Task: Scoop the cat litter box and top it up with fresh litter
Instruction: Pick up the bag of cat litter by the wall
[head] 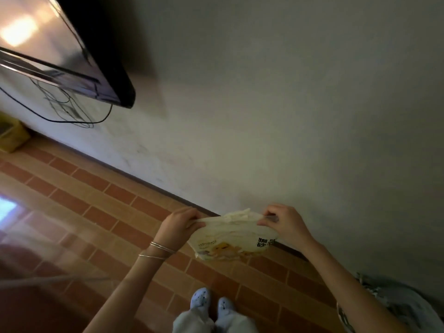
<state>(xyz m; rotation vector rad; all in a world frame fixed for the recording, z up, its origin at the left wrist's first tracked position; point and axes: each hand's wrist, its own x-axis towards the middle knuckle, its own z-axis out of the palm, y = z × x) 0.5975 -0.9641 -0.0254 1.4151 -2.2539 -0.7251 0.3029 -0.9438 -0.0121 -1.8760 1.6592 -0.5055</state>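
Above the tiled floor (101,200), left hand (179,224) and right hand (283,224) each pinch the mouth of a cat-litter bag (230,239): soft, crinkly, probably light; best held at its top edge.

Your left hand (179,223) and right hand (283,223) are raised in front of you, arms outstretched, both pinched closed on the litter bag (228,239) top, pulling apart.
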